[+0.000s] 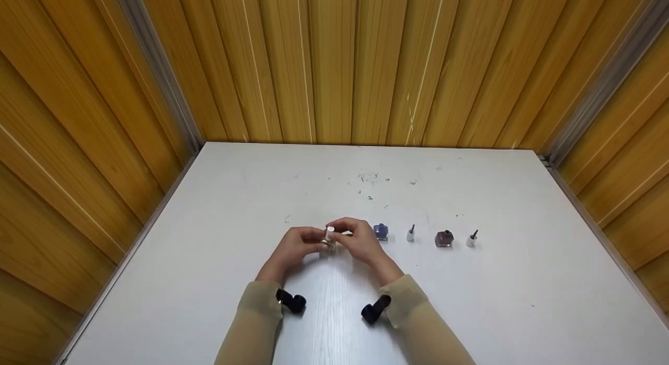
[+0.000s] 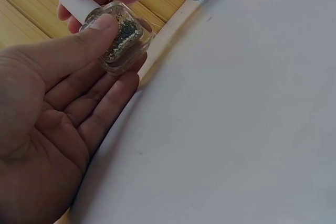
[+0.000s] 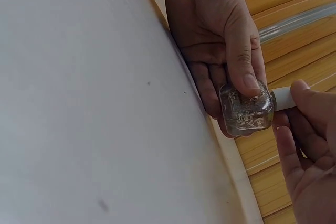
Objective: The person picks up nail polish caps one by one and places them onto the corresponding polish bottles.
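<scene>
Between thumb and fingers, my left hand grips a clear glass nail polish bottle with gold and dark glitter inside. Its white cap sits at the bottle's neck, and my right hand pinches that cap. Both hands meet over the middle of the table; in the head view the bottle shows upright, partly covered by fingers. Just right of my right hand stands an uncapped blue nail polish bottle.
A white brush cap stands brush-up right of the blue bottle. Farther right are an open dark purple nail polish bottle and another upturned brush cap. Dark specks mark the white table; wood-patterned walls enclose its back and sides.
</scene>
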`<state>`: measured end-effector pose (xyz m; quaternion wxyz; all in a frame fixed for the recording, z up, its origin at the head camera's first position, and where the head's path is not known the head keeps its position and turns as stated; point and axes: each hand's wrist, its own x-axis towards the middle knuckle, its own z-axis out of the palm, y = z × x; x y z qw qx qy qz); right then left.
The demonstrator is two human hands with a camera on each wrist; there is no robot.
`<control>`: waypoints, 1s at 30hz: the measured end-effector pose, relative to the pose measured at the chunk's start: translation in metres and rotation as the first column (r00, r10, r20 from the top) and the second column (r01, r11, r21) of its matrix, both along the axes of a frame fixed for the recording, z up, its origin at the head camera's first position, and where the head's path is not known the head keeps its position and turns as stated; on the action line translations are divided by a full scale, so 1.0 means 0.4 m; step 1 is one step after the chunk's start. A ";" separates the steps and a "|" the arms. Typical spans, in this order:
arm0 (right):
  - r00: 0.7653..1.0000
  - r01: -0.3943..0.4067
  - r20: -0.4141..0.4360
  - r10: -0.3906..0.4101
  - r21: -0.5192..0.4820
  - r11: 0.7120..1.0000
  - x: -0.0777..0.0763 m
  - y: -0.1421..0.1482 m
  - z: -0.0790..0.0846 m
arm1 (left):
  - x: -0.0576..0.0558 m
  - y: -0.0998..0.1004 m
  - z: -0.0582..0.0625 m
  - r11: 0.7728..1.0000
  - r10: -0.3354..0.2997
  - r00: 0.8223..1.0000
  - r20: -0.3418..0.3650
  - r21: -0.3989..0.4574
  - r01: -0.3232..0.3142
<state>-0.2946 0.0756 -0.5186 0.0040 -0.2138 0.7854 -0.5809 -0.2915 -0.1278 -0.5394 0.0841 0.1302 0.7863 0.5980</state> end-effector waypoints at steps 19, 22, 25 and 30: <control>0.998 -0.052 0.022 0.052 0.028 0.998 0.027 -0.003 0.042 | 0.000 0.000 -0.004 1.000 0.011 1.000 -0.005 -0.018 -0.011; 0.998 -0.062 0.003 0.062 0.038 0.997 0.003 0.001 0.010 | 0.000 -0.002 -0.004 1.000 0.013 1.000 0.001 -0.019 -0.013; 0.999 -0.052 -0.014 0.052 0.037 0.998 -0.005 0.003 -0.003 | -0.001 -0.002 -0.005 1.000 0.010 1.000 -0.001 -0.015 -0.010; 1.000 -0.008 0.001 0.008 0.007 1.000 -0.005 0.004 -0.005 | -0.002 -0.002 -0.008 1.000 -0.001 1.000 -0.003 0.000 0.001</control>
